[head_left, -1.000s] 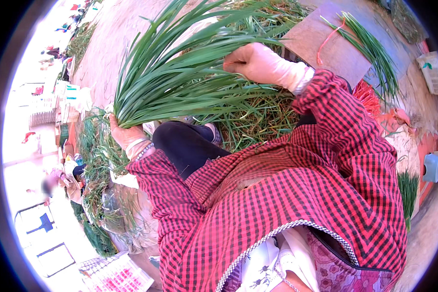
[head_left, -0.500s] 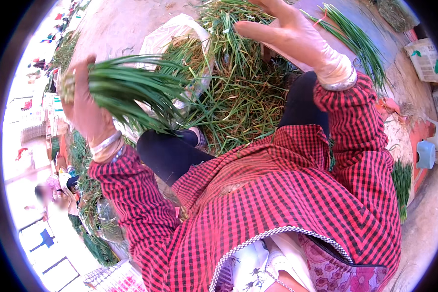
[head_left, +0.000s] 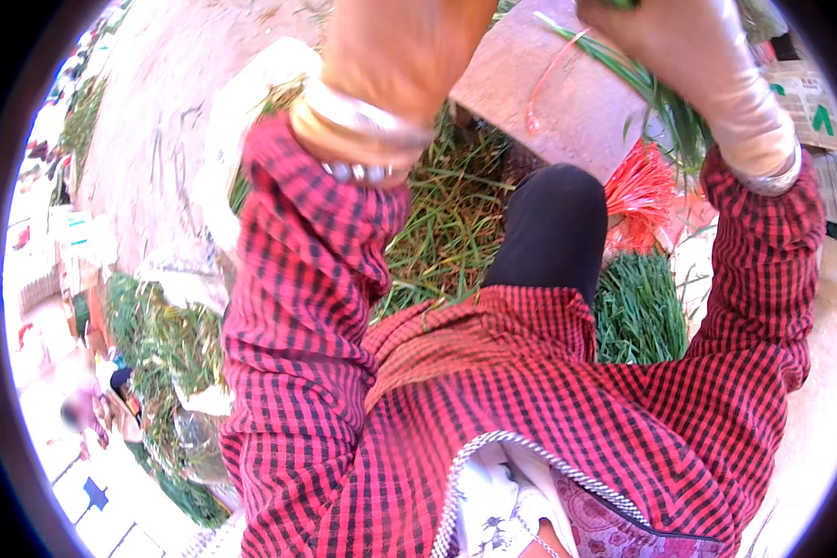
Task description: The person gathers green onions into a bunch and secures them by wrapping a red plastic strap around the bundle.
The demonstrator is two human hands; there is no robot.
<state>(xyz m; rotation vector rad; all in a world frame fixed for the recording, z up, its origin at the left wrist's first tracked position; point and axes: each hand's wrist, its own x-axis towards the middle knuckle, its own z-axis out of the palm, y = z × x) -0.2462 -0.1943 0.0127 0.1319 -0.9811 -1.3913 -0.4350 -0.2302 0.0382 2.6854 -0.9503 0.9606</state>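
Observation:
My left hand (head_left: 405, 70) is blurred at the top middle, over the front of a low wooden board (head_left: 567, 121); its fingers run out of the picture. At the upper right, my right hand (head_left: 665, 46) is over the board's right side, its fingers cut off by the top edge. A bit of green shows at the top edge beside it. Partly under this hand lies a bundle of long green chive-like stalks (head_left: 614, 67), with a red plastic strand (head_left: 538, 98) by it. The bunch seen earlier in my left hand is not clearly visible.
Red plastic strips (head_left: 640, 191) hang right of my knee, above more upright green leaves (head_left: 637, 312). Loose trimmed leaves (head_left: 460, 219) cover the ground between my legs. A white plastic bag (head_left: 219, 205) lies left. Leaf piles and a blurred person are farther left.
My left hand has swung from the left to the top middle, and its bunch has left clear view. My right hand has moved right, over the bundle. My body has turned, uncovering the red strips.

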